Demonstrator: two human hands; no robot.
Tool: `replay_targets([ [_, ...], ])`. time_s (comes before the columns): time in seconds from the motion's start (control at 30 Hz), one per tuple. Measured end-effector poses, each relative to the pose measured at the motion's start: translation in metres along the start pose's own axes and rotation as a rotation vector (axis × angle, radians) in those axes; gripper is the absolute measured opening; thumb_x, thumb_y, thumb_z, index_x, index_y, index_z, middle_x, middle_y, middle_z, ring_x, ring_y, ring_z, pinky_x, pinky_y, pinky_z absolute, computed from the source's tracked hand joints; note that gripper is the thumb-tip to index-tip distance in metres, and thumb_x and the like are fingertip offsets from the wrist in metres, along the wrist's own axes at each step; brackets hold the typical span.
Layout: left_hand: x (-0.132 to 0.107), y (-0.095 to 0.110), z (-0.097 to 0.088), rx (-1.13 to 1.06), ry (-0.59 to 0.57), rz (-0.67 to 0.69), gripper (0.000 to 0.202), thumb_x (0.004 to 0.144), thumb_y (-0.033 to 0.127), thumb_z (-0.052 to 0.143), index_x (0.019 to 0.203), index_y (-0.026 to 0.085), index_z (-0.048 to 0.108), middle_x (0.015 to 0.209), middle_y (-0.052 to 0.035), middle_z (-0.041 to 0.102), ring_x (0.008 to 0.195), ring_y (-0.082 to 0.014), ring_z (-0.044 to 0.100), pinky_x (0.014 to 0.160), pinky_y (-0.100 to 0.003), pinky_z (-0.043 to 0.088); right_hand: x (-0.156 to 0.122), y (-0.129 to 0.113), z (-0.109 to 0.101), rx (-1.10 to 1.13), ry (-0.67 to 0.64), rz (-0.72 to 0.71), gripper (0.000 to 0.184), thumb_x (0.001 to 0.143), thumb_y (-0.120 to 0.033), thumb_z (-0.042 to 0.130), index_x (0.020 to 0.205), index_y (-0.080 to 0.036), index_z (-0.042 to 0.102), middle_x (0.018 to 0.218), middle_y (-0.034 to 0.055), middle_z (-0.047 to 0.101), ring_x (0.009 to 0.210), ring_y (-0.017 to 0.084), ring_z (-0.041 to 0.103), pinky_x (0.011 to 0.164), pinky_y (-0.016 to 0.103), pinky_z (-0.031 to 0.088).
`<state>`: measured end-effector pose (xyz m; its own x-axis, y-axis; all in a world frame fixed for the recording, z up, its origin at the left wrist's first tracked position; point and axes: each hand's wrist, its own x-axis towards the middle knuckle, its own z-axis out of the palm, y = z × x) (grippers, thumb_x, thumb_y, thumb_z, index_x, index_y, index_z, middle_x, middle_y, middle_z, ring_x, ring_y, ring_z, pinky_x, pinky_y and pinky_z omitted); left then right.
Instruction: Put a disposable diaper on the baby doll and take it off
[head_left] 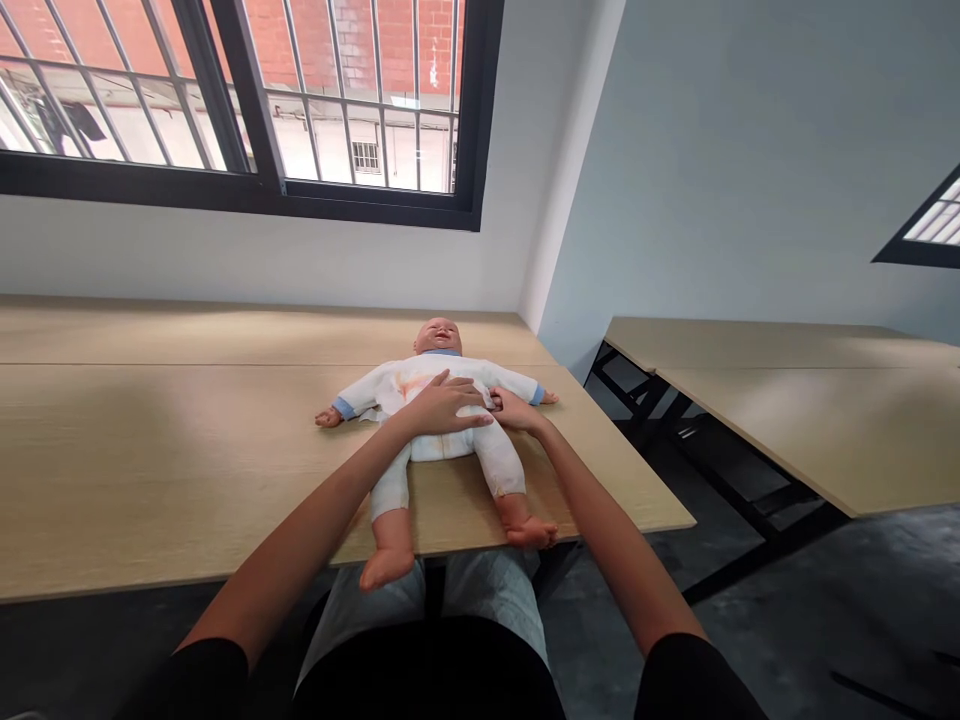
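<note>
A baby doll [499,460] in a white suit with blue cuffs and collar lies on its back, arms spread, feet toward me. A white diaper [442,447] is around its hips, over the suit. My left hand [448,404] rests flat across the doll's belly, fingers stretched out and pointing right. At the doll's hip on the right side, my right hand [512,408] has its fingers curled in at the edge of the diaper, pinching it. The fingertips of the two hands come close together. My left hand hides part of the diaper's front.
The doll lies on a light wooden table [187,450], its feet at the front edge. To the right, past a gap, stands a second table [825,420] with black legs. Behind are a white wall and a barred window [360,110].
</note>
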<state>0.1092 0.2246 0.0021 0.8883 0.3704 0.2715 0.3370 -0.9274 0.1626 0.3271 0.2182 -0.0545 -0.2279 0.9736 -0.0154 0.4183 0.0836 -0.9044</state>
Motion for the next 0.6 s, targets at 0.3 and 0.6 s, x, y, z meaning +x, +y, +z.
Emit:
replay_targets([
  [0.3, 0.001, -0.004, 0.003, -0.011, 0.009, -0.013, 0.051, 0.096, 0.062, 0.035, 0.115, 0.025, 0.064, 0.126, -0.0062, 0.065, 0.125, -0.0252, 0.051, 0.115, -0.052, 0.017, -0.005, -0.005, -0.009, -0.12, 0.033, 0.036, 0.023, 0.066, -0.028, 0.07, 0.079, -0.016, 0.056, 0.064, -0.0029, 0.055, 0.061, 0.012, 0.048, 0.056, 0.022, 0.036],
  [0.6, 0.001, -0.005, 0.002, -0.04, 0.006, -0.017, 0.049, 0.094, 0.063, 0.038, 0.111, 0.026, 0.065, 0.126, -0.005, 0.065, 0.124, -0.0251, 0.051, 0.115, -0.05, 0.018, -0.013, -0.004, -0.034, -0.167, 0.048, 0.077, 0.026, 0.076, -0.033, 0.064, 0.092, -0.013, 0.066, 0.06, -0.0024, 0.054, 0.052, 0.01, 0.044, 0.05, 0.021, 0.035],
])
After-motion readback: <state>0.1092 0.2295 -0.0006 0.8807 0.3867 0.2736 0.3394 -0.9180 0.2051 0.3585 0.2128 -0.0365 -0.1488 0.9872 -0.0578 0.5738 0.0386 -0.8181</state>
